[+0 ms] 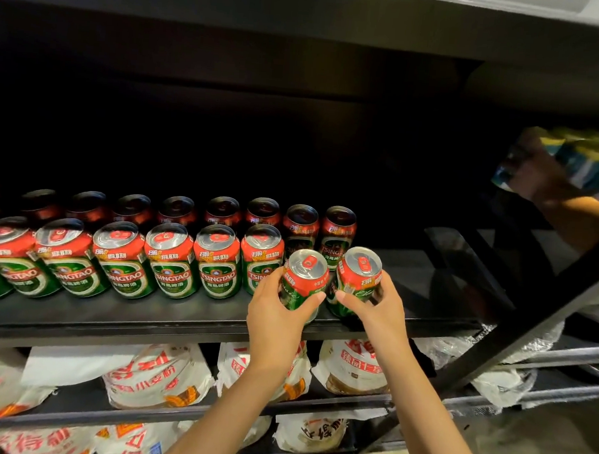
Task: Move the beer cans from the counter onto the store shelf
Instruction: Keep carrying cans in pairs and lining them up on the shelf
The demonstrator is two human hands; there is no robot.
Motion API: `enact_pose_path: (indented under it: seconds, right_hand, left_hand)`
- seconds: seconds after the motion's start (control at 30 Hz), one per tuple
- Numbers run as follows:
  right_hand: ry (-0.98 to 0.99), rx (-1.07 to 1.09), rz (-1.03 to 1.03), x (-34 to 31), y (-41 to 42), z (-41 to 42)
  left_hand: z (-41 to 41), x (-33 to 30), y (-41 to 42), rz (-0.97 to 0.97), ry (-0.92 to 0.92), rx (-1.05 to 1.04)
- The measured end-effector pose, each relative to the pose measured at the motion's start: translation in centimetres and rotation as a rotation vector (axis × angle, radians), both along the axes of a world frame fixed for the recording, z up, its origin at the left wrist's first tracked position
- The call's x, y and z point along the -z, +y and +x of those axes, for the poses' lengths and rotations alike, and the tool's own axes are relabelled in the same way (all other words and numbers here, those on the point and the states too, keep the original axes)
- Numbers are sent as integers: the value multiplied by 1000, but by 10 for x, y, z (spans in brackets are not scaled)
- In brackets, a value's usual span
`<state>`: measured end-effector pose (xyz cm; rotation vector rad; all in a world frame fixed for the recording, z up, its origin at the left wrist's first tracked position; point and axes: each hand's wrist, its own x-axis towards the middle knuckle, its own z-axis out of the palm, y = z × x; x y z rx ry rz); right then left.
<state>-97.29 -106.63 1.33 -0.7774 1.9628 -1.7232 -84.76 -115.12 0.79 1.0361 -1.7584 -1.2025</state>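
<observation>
Cans in hand: two beer cans, left can [304, 280] & right can [357, 278], both tilted, at front edge of shelf [143, 317], just at 3 o'clock of the front row [129, 261].
Left hand [278, 312]: wrapped round left can, thumb across its body.
Right hand [377, 303]: wrapped round right can from its 3 o'clock side.
Why so: prob. one can per hand to extend the front row; bare shelf lies at 3 o'clock.
Back row [192, 212]: cans upright behind, at 12 o'clock.
Below: white bags [160, 373] on lower shelves.
Far 2 o'clock: another person's arm [571, 217] w/ a wrapped pack [586, 165].
</observation>
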Motion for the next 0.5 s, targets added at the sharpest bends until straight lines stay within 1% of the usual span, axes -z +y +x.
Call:
enact_pose_path:
  seconds: [0.2, 0.5]
  right_hand:
    - [22, -28, 9, 8, -3, -5]
    - [29, -53, -22, 19, -3, -6]
  left_hand:
    - [-6, 7, 0, -11, 18, -34]
    - [-11, 1, 5, 39, 78, -1]
